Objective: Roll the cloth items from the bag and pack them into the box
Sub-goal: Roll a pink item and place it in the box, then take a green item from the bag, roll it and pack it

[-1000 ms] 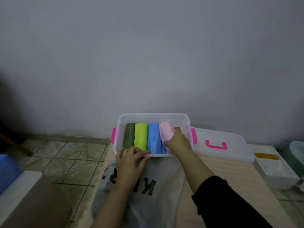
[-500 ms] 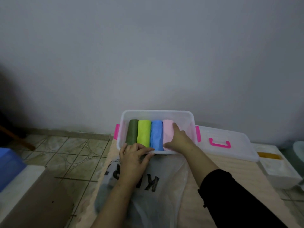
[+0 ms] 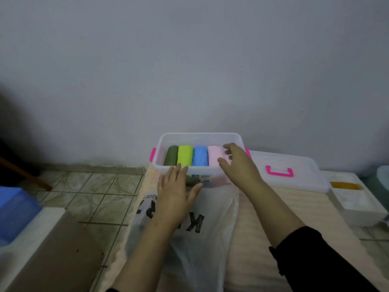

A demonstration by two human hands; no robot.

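The head view looks down at a clear box [image 3: 168,137] with pink clips, next to the wall. Four cloth rolls lie side by side in the box: a dark green roll [image 3: 171,155] at the left end, then a lime roll [image 3: 185,155], a blue roll [image 3: 200,155] and a pink roll [image 3: 215,155]. The left hand [image 3: 174,191] lies flat, fingers straight, against the front of the box, over the bag [image 3: 206,228]. The right hand [image 3: 237,163] has loose, spread fingers over the pink roll and holds nothing. The bag lies flat just in front of the box. The lid [image 3: 294,175] lies right of the box.
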